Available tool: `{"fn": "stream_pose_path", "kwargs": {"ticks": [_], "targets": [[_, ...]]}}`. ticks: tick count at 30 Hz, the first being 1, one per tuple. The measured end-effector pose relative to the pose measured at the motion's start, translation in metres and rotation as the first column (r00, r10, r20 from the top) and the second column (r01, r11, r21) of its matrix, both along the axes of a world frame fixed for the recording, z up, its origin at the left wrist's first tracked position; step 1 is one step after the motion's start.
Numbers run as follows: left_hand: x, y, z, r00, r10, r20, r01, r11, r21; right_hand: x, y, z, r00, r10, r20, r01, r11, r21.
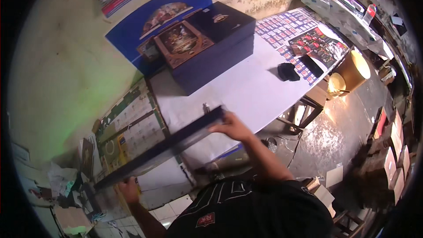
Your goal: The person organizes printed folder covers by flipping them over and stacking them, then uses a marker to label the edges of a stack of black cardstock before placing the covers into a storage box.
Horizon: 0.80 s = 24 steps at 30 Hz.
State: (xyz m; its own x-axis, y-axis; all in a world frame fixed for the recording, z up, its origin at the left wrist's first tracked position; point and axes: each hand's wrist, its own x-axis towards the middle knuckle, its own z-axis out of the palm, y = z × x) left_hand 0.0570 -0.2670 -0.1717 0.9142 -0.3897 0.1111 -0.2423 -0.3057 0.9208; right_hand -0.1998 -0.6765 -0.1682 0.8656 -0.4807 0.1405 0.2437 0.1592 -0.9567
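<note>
A long, dark blue, shallow box-like piece (pixel 161 147) is held tilted on its edge in front of me, slanting from lower left to upper right. My right hand (pixel 231 127) grips its upper right end, thumb on the near side. Down at the lower left end, my left hand (pixel 128 189) is closed on the near edge, its fingers partly hidden and a little blurred. Beyond the piece, a large dark blue box (pixel 220 64) stands on the white tabletop (pixel 211 94). On that box lies an ornate brown picture panel (pixel 184 43).
A blue board (pixel 123 46) leans against the wall behind the box. Printed sheets (pixel 286 28) and a small black object (pixel 288 72) lie on the table's right side. A yellow bucket (pixel 354 68) and stacked boxes (pixel 390 163) stand on the floor to the right.
</note>
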Motion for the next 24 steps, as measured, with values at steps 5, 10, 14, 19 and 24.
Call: {"fn": "stream_pose_path", "kwargs": {"ticks": [5, 10, 14, 19, 24], "targets": [[-0.099, -0.186, -0.029, 0.96, -0.12, -0.252, 0.118, 0.993, -0.023, -0.165, -0.138, -0.023, 0.915, -0.393, -0.09, 0.394, 0.919, -0.005], [-0.204, -0.319, -0.042, 0.964, -0.264, -0.044, 0.264, 0.964, 0.0, -0.273, -0.234, -0.063, 0.887, -0.461, -0.014, 0.452, 0.865, 0.217], [-0.215, -0.32, -0.089, 0.935, -0.312, -0.168, 0.322, 0.946, 0.03, -0.291, -0.28, -0.063, 0.945, -0.32, -0.062, 0.316, 0.946, -0.071], [-0.236, -0.337, -0.067, 0.932, -0.259, -0.254, 0.274, 0.961, 0.025, -0.305, -0.298, -0.072, 0.973, -0.229, 0.005, 0.228, 0.973, 0.037], [-0.218, -0.309, -0.079, 0.938, -0.168, -0.304, 0.267, 0.907, 0.324, -0.285, -0.291, -0.069, 0.978, -0.205, -0.039, 0.206, 0.978, 0.023]]}}
